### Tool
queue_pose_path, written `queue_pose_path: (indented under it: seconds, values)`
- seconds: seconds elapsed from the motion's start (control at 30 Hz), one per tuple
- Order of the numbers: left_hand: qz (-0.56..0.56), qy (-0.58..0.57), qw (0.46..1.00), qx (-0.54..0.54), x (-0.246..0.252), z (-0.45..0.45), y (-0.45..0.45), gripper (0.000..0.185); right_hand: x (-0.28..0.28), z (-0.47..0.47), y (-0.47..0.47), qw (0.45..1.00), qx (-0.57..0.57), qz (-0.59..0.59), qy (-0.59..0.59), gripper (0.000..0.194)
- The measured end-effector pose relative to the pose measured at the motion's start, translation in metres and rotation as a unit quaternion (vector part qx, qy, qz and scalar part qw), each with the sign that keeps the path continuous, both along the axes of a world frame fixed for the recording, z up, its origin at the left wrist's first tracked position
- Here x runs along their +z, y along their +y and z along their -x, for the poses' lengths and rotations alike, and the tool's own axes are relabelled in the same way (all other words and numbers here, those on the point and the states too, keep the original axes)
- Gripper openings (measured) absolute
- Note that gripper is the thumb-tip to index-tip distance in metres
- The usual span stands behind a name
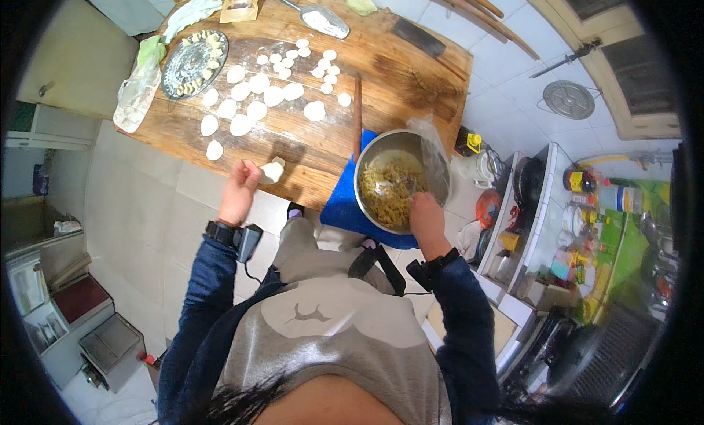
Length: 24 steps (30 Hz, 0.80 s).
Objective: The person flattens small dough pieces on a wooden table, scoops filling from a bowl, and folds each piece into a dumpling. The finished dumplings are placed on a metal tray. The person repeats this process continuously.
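At the table's front edge, my left hand (242, 186) holds a round dough wrapper (272, 172) by its side. My right hand (428, 221) reaches over the rim of a metal bowl (360, 197), fingers bent down at the yellowish minced filling (388, 186). Whether a utensil is in those fingers is hard to make out. A clear plastic bag (432, 144) hangs over the bowl's far right rim. Beyond my left hand, several flattened wrappers (241, 124) and small dough balls (324, 64) lie on the floured wooden table (379, 51). A wooden rolling pin (357, 117) lies beside the bowl.
A blue cloth (338, 205) lies under the bowl. Shaped dumplings ring a round tray (192, 56) at far left, near a plastic bag (135, 97). Farther back are a metal scoop of flour (324, 23) and a dark cleaver (418, 38). Shelves with bottles (583, 181) stand right.
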<state>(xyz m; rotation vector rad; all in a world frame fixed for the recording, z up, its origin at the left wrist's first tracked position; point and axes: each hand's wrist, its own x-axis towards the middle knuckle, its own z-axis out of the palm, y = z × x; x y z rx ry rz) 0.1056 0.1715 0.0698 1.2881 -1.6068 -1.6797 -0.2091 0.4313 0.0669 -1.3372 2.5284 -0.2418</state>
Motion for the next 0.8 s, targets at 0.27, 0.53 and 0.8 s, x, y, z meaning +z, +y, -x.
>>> queue_pose_path:
  seconds: [0.27,0.53,0.8]
  values:
    - [-0.361,0.233,0.901,0.06,0.021,0.036,0.056,0.022,-0.016,-0.015,0.008,0.997,0.021,0.042,-0.069,0.018]
    - [-0.368,0.154,0.917,0.026,0.016,0.047,0.077,0.019,-0.006,-0.029,0.005,0.985,-0.046,0.074,-0.151,0.023]
    - [-0.265,0.052,0.963,-0.007,0.016,0.072,0.088,0.016,0.001,-0.031,0.012,0.95,-0.138,0.025,-0.28,0.027]
